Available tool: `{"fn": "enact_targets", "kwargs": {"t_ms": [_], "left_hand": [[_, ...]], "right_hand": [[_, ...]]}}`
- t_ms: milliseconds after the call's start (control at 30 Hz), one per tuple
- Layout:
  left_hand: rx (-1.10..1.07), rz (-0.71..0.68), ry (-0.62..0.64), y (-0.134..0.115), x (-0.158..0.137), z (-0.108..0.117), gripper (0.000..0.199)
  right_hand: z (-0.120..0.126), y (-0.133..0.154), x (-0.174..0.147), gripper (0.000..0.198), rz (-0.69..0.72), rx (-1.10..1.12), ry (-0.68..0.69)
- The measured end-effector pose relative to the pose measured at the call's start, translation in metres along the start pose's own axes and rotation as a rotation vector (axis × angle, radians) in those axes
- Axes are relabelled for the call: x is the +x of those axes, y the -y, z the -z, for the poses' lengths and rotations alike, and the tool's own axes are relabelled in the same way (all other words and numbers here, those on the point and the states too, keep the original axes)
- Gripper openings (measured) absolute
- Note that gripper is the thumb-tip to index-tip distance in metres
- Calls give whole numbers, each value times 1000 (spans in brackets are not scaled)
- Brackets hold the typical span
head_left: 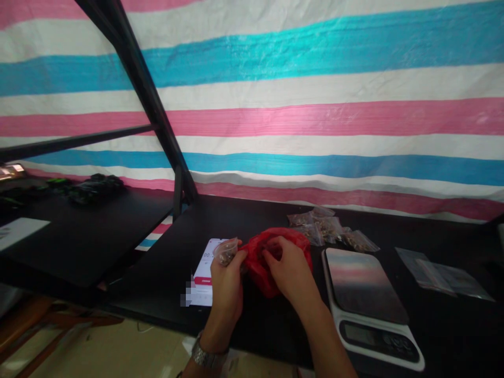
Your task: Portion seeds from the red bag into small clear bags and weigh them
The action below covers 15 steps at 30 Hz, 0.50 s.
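Observation:
My left hand (227, 281) is closed on a small clear zip bag (226, 253) with small dark pieces inside. Its thumb and fingers also meet the near edge of a red plastic bag (262, 275). Over the mouth of that red bag is my right hand (289, 262), its fingers curled and pinched down into the opening. What those fingertips hold, if anything, is hidden. Under and behind my left hand lies a phone (205, 281) with a timer-like screen. Right of my right forearm stands a digital kitchen scale (366, 286) with a bare metal plate.
Several filled zip bags (325, 228) lie behind the red bag. Flat clear zip bags (444, 275) are at the right. A black metal post (145, 100) rises at the left, before a striped sheet (315, 121). Another black table (86, 226) carries dark bundled items (96, 188).

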State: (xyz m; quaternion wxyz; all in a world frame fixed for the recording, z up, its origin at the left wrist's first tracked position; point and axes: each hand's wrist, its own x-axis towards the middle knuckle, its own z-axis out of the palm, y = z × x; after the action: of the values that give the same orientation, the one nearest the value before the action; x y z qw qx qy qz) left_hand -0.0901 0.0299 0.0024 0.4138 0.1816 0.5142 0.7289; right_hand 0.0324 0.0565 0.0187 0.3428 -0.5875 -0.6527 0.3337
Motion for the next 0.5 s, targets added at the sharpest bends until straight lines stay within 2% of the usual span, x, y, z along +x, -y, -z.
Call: {"fn": "enact_targets", "kwargs": {"t_ms": [200,367,500], "left_hand": [[-34,-7,-10,-3,-1,-3,44],[-12,-26,-31,2,3,0,45],[109,-135,-25,4,5,3,37]], "right_hand": [[0,-2,0,13,-8,67,59],[6,-4,0,12,-16,19,27],[11,-4,-1,11,4,-37,20]]}}
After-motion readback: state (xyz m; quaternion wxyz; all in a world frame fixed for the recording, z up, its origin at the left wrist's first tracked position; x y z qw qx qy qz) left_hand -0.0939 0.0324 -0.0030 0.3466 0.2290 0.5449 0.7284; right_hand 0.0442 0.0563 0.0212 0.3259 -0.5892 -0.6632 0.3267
